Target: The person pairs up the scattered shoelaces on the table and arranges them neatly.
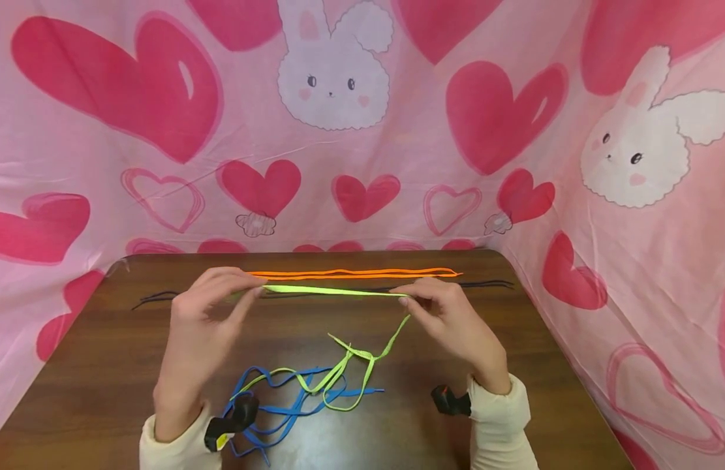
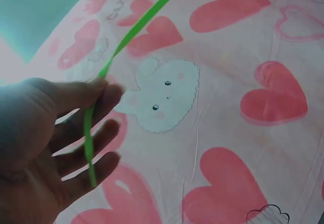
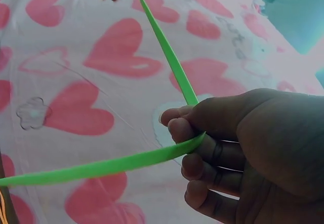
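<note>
A flat neon yellow-green shoelace (image 1: 333, 290) is stretched almost level between the two hands, above the table. My left hand (image 1: 200, 326) pinches it between thumb and index finger. In the left wrist view, a short tail of the lace (image 2: 89, 145) hangs across the other fingers. With thumb and fingertips, my right hand (image 1: 456, 323) pinches the other end of the taut stretch. From there, in the right wrist view, more lace (image 3: 101, 169) runs off toward the left edge. Below the hands, yellow-green lace (image 1: 370, 375) lies loosely tangled with blue lace (image 1: 288, 411) on the table.
Along the far side of the brown wooden table (image 1: 92, 365), an orange shoelace (image 1: 362, 274) lies doubled and straight. A dark lace (image 1: 485, 284) stretches beside it, partly behind the hands. Pink heart-and-rabbit cloth (image 1: 339, 150) encloses the table's back and sides.
</note>
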`<state>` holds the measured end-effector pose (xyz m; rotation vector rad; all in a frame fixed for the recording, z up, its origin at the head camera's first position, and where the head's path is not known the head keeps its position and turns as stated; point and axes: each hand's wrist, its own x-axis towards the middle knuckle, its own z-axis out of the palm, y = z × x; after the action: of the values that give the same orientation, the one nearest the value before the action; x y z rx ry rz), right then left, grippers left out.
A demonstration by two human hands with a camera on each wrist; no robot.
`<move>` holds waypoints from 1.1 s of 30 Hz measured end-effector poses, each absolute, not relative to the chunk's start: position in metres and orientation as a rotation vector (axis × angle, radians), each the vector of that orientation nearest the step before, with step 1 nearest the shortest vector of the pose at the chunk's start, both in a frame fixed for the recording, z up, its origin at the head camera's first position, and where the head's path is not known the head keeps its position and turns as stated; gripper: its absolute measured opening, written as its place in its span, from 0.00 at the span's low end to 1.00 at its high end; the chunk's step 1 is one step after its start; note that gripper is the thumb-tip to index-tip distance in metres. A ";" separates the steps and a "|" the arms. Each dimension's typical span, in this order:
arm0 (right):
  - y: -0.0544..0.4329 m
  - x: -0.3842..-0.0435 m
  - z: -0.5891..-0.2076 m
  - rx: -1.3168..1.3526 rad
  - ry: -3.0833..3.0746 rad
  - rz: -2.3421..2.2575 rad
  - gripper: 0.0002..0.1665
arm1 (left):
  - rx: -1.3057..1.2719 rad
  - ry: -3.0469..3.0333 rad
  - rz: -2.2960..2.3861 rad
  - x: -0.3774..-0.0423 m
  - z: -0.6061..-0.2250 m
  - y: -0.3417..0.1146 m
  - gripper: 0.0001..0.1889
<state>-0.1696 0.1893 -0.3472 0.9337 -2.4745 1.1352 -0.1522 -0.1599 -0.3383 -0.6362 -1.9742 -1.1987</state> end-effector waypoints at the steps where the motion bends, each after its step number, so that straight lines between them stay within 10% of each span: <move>1: 0.192 -0.170 -0.347 0.925 -2.464 1.138 0.13 | -0.598 -1.955 -1.202 -0.152 -0.338 -0.160 0.18; 33: 0.290 -0.170 -0.346 0.433 -2.395 1.107 0.13 | -0.257 -1.829 -1.214 -0.164 -0.357 -0.208 0.13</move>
<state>-0.1697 0.2903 -0.3458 0.4331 -2.3950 1.1069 -0.1639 -0.2080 -0.3565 -0.2571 -1.8294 -1.2140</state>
